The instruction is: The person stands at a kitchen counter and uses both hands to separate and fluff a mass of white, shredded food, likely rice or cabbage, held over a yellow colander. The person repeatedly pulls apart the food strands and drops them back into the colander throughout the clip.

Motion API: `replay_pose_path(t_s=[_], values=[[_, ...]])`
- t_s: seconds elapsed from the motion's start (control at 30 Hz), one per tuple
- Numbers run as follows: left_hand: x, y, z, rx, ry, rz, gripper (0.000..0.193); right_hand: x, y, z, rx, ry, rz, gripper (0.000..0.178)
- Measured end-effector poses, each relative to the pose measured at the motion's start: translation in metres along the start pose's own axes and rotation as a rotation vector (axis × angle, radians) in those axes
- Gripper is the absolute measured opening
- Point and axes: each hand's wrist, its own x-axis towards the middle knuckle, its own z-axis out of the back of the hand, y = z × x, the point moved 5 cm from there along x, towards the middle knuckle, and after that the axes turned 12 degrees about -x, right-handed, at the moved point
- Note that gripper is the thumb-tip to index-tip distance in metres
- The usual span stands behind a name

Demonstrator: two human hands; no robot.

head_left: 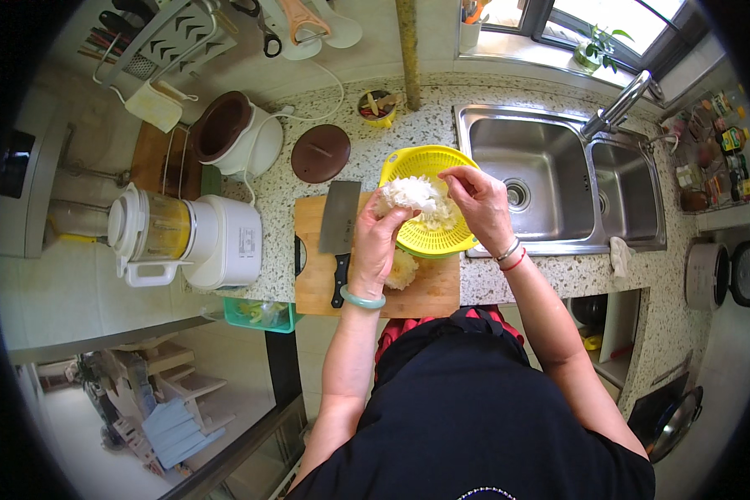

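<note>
nearest, a wooden cutting board (433,292) lies at the counter's front edge, bearing a pale ruffled clump (402,272) beside the left wrist and a cleaver (339,221) along its left part. the left hand (377,242) is half curled, thumb across, gripping a white frilly piece (408,193) above a yellow colander (454,241) that already contains similar shreds. the right hand (480,198) is drawn into a loose pinch over the colander's right side; how fully it closes, and on what, cannot be told.

risks, in my judgement: the cleaver's blade lies bare just beside the left hand, and a careless sideways drop could cause a cut. a forearm knock could swing its handle past the front edge. fragments could miss the rim if the hold drifts nearward.

surface: speckled counter (496,289), dry-looking; white blender (225,242) at left, brown lid (321,154) behind the board. beyond: double steel sink (525,154) at right, then a window (550,25) with a potted plant (596,52).
</note>
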Motion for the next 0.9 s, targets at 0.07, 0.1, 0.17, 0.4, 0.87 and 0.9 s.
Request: replay_pose_path(t_s=[0.07,0.1,0.17,0.4,0.87,0.9], values=[[0.0,0.0,0.001,-0.031,0.015,0.015,0.037,0.001,0.004,0.002,-0.027,-0.014,0.059,0.01],[0.001,0.001,0.003,-0.032,0.022,0.016,0.038,0.001,0.006,0.002,-0.04,-0.021,0.088,0.01],[0.002,0.002,0.003,-0.035,0.032,0.019,0.038,0.001,0.006,0.003,-0.043,-0.012,0.087,0.01],[0.004,-0.001,-0.005,-0.055,0.026,0.013,0.037,0.003,0.012,0.006,-0.012,-0.011,0.08,0.015],[0.005,0.003,-0.003,-0.096,0.064,0.055,0.035,-0.002,0.03,-0.001,-0.234,-0.04,0.301,0.012],[0.004,0.003,-0.004,-0.096,0.065,0.05,0.035,-0.002,0.028,-0.002,-0.224,-0.049,0.288,0.011]])
